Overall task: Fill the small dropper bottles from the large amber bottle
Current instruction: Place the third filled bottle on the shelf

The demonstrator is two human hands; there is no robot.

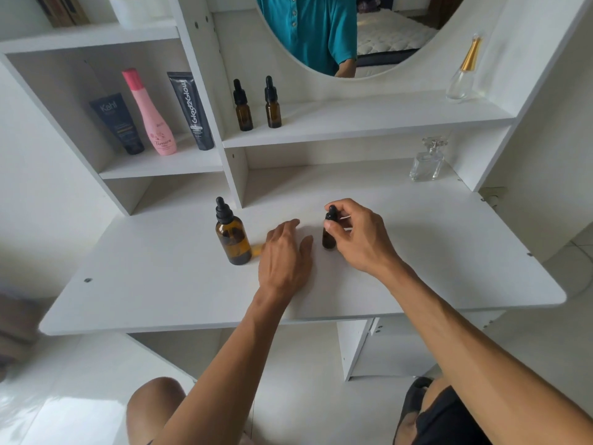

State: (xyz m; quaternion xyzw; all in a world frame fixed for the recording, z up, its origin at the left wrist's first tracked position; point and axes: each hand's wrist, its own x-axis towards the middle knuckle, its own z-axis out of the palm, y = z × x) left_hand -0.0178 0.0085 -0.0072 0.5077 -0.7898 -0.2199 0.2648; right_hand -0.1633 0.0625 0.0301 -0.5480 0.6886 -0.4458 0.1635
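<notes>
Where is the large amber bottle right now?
In the head view, the large amber bottle stands upright on the white desk, left of centre, just left of the open left hand and below the shelf divider.

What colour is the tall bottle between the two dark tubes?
Pink, with a darker pink cap; head view.

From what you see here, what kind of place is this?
Most likely a bedroom, at a white dressing table. A round mirror above it reflects a mattress, lotion bottles stand on a side shelf, and a perfume bottle stands at the back.
</notes>
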